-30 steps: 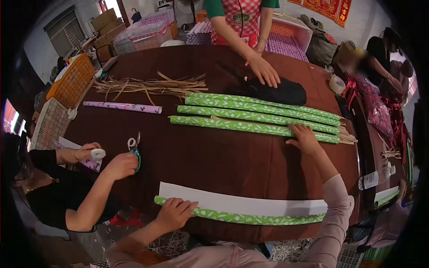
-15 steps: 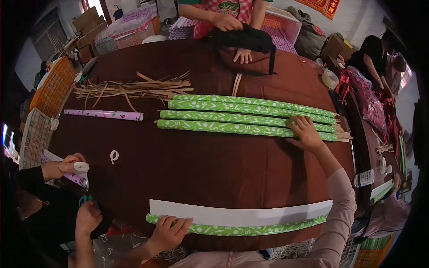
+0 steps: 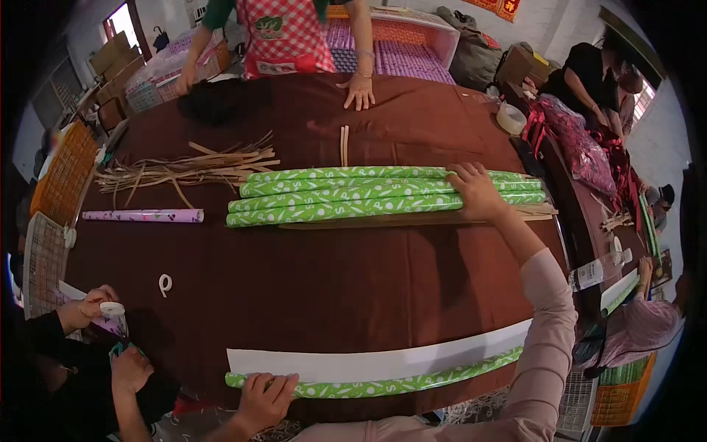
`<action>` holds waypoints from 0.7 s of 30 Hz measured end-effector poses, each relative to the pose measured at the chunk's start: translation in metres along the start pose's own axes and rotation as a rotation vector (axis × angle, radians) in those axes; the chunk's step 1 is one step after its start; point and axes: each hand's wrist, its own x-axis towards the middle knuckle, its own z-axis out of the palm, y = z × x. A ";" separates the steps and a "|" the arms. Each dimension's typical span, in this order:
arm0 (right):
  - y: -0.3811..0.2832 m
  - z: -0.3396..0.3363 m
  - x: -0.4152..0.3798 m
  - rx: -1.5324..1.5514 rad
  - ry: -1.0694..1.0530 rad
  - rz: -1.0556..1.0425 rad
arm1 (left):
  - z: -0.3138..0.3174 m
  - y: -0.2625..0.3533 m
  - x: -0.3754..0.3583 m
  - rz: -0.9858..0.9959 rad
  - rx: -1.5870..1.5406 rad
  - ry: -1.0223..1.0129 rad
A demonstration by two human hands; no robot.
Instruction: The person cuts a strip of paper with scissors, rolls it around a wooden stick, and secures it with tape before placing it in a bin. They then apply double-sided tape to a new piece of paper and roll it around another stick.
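Observation:
My left hand [image 3: 265, 399] is curled over the left part of a partly rolled green patterned sheet [image 3: 383, 384] at the table's near edge. Its white inner side [image 3: 368, 363] lies unrolled behind it. Across the table, my right hand [image 3: 475, 190] grips the right part of a bundle of green patterned paper rolls [image 3: 339, 193]. The rolls lie close together, with thin wooden strips [image 3: 541, 211] poking out at the right end. Another flat strip shows along the bundle's front side.
Loose wooden strips [image 3: 184, 166] and a purple roll [image 3: 143, 215] lie to the left, near a small white tape ring [image 3: 165, 284]. At left, a co-worker's hands hold a tape roll [image 3: 112, 309] and scissors [image 3: 120, 349]. An aproned person [image 3: 287, 37] stands opposite. A bottle [image 3: 595, 272] lies right.
My right hand has drawn the green rolls closer together, and a strip now shows in front of them. The person opposite has moved the black cloth leftward. The view has shifted slightly.

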 end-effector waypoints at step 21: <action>-0.013 0.026 -0.009 -0.043 -0.097 0.018 | 0.004 0.000 -0.002 0.007 -0.038 0.060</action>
